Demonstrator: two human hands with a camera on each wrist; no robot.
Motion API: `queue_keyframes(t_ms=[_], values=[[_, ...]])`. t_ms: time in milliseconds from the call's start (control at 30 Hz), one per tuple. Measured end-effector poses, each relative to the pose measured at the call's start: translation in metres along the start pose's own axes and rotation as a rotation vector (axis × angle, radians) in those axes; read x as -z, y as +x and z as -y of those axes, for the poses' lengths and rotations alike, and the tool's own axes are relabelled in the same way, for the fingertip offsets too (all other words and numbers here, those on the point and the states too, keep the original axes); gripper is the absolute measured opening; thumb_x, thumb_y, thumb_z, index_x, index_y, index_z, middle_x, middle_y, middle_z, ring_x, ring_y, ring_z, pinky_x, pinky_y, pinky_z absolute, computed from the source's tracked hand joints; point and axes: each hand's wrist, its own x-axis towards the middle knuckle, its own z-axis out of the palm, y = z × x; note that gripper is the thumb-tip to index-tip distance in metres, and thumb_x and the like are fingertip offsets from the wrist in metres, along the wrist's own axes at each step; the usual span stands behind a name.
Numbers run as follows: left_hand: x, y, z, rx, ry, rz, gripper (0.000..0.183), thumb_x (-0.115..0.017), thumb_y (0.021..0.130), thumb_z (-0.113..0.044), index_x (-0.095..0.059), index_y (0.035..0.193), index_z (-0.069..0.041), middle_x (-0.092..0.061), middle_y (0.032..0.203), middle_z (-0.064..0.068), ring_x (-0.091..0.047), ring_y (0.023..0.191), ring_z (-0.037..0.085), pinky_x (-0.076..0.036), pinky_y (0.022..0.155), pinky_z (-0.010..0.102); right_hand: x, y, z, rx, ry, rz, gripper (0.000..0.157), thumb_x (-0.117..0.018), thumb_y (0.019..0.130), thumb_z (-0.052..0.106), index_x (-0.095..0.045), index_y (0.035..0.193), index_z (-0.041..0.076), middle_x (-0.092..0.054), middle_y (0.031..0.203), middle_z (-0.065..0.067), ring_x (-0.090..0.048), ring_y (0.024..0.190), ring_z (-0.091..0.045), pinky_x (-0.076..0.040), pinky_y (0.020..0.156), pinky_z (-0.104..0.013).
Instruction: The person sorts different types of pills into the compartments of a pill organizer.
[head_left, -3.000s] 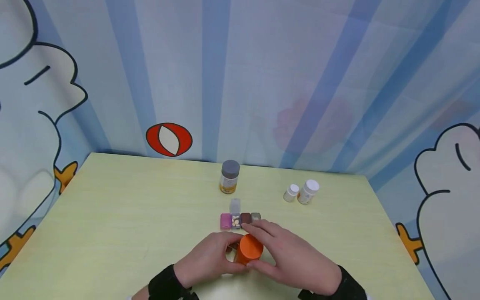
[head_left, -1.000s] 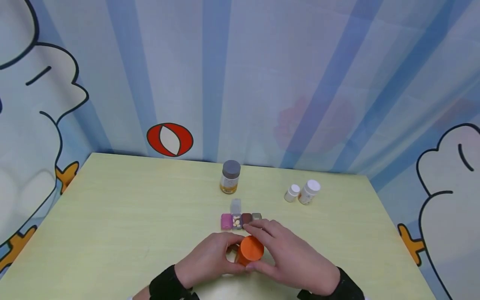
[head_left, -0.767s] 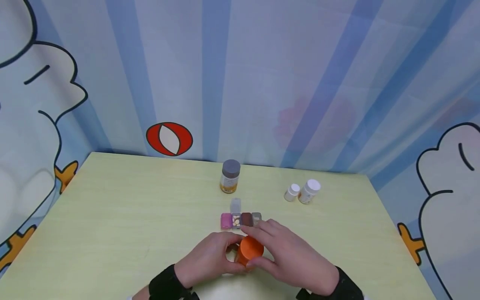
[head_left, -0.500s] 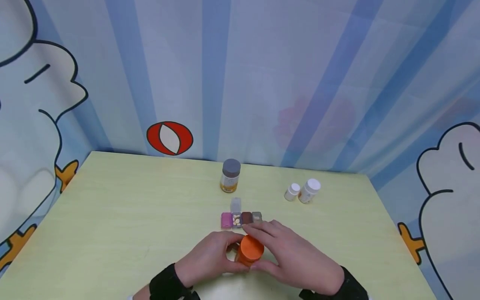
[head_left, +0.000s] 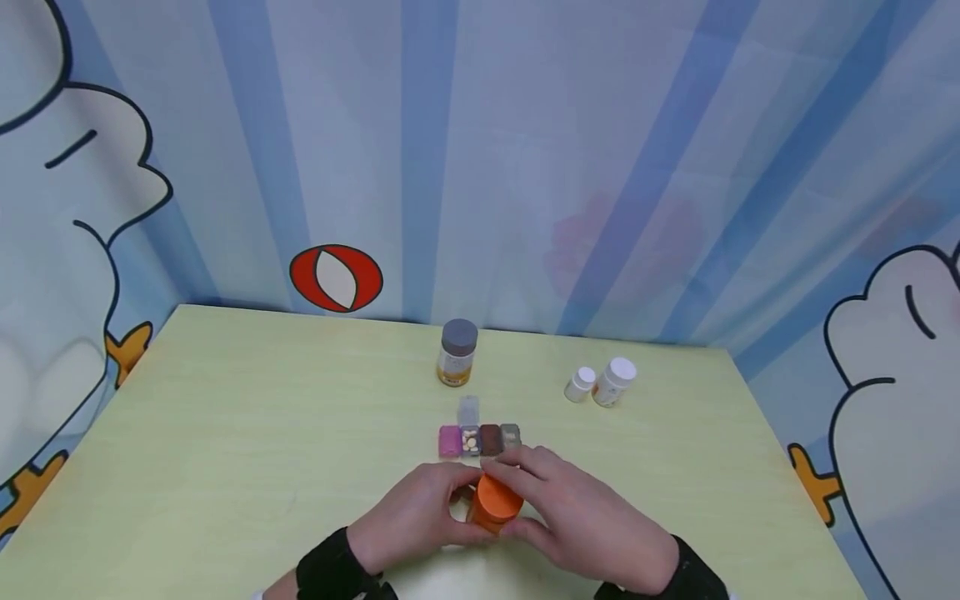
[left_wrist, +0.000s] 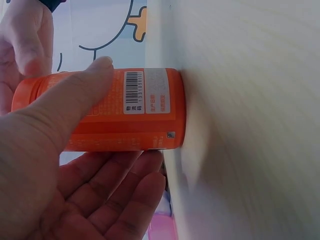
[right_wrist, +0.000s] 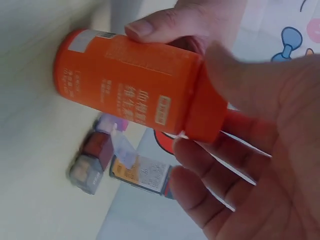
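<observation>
An orange pill bottle (left_wrist: 125, 127) with printed labels stands at the table's near side, its base right at the tabletop. My left hand (head_left: 420, 512) grips the bottle's body, thumb along one side and fingers behind. Around the orange lid (head_left: 498, 496) curl the thumb and fingers of my right hand (head_left: 577, 517). The lid sits on the bottle. Just beyond the hands lies a small pill organizer with a pink compartment (head_left: 450, 442), a brown one (head_left: 491, 439) and a grey one (head_left: 511, 435). Its compartment of pale tablets (head_left: 470, 442) has the clear lid (head_left: 468, 409) raised.
A grey-capped bottle (head_left: 457, 354) stands behind the organizer. Two white-capped bottles, one small (head_left: 580, 384) and one larger (head_left: 614, 382), stand together at the back right. A patterned blue curtain (head_left: 495, 167) hangs behind the pale yellow table (head_left: 300, 400).
The right hand's fingers and thumb have shifted slightly around the lid, the index finger now more bent. The left hand and the bottle stay in place.
</observation>
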Motion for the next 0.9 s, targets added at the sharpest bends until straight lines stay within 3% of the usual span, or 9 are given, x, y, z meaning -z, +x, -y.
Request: queue_keyframes(t_ms=[133, 333, 667, 767, 900], values=[[0.000, 0.000, -0.001, -0.008, 0.008, 0.000, 0.049, -0.074, 0.066, -0.052, -0.058, 0.109, -0.035, -0.060, 0.094, -0.019, -0.054, 0.085, 0.013, -0.046, 0.079, 0.032, -0.004, 0.003, 0.002, 0.019, -0.016, -0.016, 0.057, -0.064, 0.083, 0.040, -0.040, 0.133, 0.025, -0.040, 0.125, 0.011, -0.040, 0.104, -0.002, -0.046, 0.088, -0.025], [0.001, -0.001, -0.001, -0.018, 0.025, -0.007, 0.046, -0.074, 0.066, -0.052, -0.060, 0.106, -0.035, -0.060, 0.092, -0.019, -0.054, 0.084, 0.013, -0.046, 0.079, 0.030, -0.005, 0.005, 0.006, -0.027, -0.053, 0.003, 0.057, -0.060, 0.084, 0.045, -0.041, 0.131, 0.019, -0.041, 0.123, 0.006, -0.043, 0.099, -0.004, -0.047, 0.086, -0.025], [0.003, -0.003, -0.006, 0.003, 0.015, -0.022, 0.047, -0.074, 0.066, -0.052, -0.059, 0.108, -0.034, -0.059, 0.095, -0.019, -0.053, 0.087, 0.012, -0.046, 0.079, 0.031, 0.003, 0.005, 0.006, -0.066, -0.005, 0.021, 0.058, -0.056, 0.084, 0.053, -0.041, 0.132, 0.023, -0.042, 0.122, 0.007, -0.044, 0.099, -0.004, -0.048, 0.085, -0.026], [0.004, -0.003, -0.008, 0.040, -0.009, -0.051, 0.058, -0.073, 0.065, -0.055, -0.055, 0.116, -0.034, -0.059, 0.100, -0.017, -0.054, 0.090, 0.013, -0.047, 0.079, 0.032, 0.016, 0.004, 0.000, -0.061, 0.018, -0.029, 0.057, -0.056, 0.085, 0.051, -0.039, 0.134, 0.026, -0.043, 0.121, 0.007, -0.046, 0.098, -0.004, -0.048, 0.083, -0.024], [0.009, -0.005, -0.007, 0.111, 0.006, -0.126, 0.071, -0.068, 0.065, -0.063, -0.052, 0.124, -0.028, -0.060, 0.108, -0.010, -0.055, 0.094, 0.012, -0.049, 0.081, 0.036, 0.038, 0.011, -0.023, -0.081, -0.036, -0.178, 0.059, -0.059, 0.086, 0.045, -0.036, 0.137, 0.025, -0.044, 0.122, 0.005, -0.046, 0.101, -0.005, -0.048, 0.083, -0.026]])
